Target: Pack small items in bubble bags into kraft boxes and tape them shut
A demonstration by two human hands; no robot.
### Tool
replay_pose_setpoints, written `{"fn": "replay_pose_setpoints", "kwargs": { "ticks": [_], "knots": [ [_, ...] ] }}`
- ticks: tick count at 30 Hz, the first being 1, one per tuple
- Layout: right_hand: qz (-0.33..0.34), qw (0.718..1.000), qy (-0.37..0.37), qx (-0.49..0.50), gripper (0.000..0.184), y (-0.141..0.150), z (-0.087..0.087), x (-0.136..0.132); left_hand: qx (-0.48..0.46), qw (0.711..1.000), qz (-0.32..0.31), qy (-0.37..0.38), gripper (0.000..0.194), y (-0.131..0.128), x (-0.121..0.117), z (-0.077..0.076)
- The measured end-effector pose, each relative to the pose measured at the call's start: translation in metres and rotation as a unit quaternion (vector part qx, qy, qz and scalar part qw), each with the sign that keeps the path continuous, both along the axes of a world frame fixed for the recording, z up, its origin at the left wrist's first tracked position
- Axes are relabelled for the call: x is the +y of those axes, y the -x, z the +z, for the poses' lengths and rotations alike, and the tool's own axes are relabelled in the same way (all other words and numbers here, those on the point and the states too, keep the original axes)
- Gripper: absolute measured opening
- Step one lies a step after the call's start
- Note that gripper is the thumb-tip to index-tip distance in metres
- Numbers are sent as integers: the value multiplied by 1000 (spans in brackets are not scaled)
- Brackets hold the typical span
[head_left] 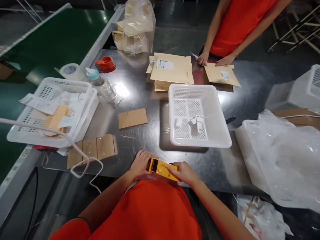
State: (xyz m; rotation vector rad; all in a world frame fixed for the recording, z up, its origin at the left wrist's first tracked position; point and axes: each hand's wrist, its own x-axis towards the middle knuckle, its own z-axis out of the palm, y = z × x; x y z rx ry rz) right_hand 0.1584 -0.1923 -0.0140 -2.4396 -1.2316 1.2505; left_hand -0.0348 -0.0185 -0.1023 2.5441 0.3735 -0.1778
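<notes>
Yellow plastic, rectangular and boxy, with a dark display window at its left end, the handheld device [164, 169] lies at the near edge of a shiny grey metal table [140, 145], directly in front of the wearer's red shirt [155, 210] and between the two hands. The bare left hand [141, 162] is at the display end, its fingers nearly straight, close together and pointing forward; its thumb is hidden, so I cannot tell whether it grips the device or only rests against it. The bare right hand [184, 171] has hold of the opposite end, partly closed, with the thumb laid over the yellow face and the fingers bent around the far side.

Beyond the device, to the right, stands a white perforated plastic basket [200, 144] with small white pieces [199, 124] inside. Forward and to the left lies a flat brown cardboard piece [133, 118]; nearer the left forearm is a longer, creased brown cardboard strip [106, 146], a looped white cable [98, 159] crossing it. Across the table, a person in a red top [240, 30] has both hands at a tan paper envelope [217, 74]
</notes>
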Motion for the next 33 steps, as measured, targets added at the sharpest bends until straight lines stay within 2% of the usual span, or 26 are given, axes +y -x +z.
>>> {"fn": "replay_pose_setpoints", "kwargs": {
  "ticks": [4,7,10,12,16,19,22,26,29,31,33],
  "knots": [
    [-10,1000,17,3,49,-30,-13,-47,3,1000,-24,-7,89,7,5,-1],
    [-1,999,42,-28,51,-44,-18,-66,25,999,-43,-17,92,7,7,3],
    [29,996,43,-71,50,-40,-21,-60,60,996,-51,-35,89,-1,0,11],
    [40,994,42,-92,50,-33,-21,-51,101,992,-37,-69,82,-12,-14,16],
    [32,994,35,-101,53,-25,-21,-44,193,966,70,-154,59,-38,-53,17],
    [8,995,33,-93,50,-28,-18,-50,215,959,94,-157,59,-48,-65,19],
    [-22,997,18,-71,46,-33,-10,-59,191,972,70,-113,65,-41,-53,30],
    [-45,999,-24,-8,47,-34,6,-59,29,999,-12,34,70,-13,-21,46],
    [-34,998,-51,32,45,-24,18,-38,-74,987,-26,141,82,14,3,44],
    [-25,997,-64,39,43,-14,24,-14,-99,982,9,160,86,32,19,39],
    [-19,996,-70,44,42,-3,28,12,-96,983,37,149,90,47,35,37]
  ]
}}
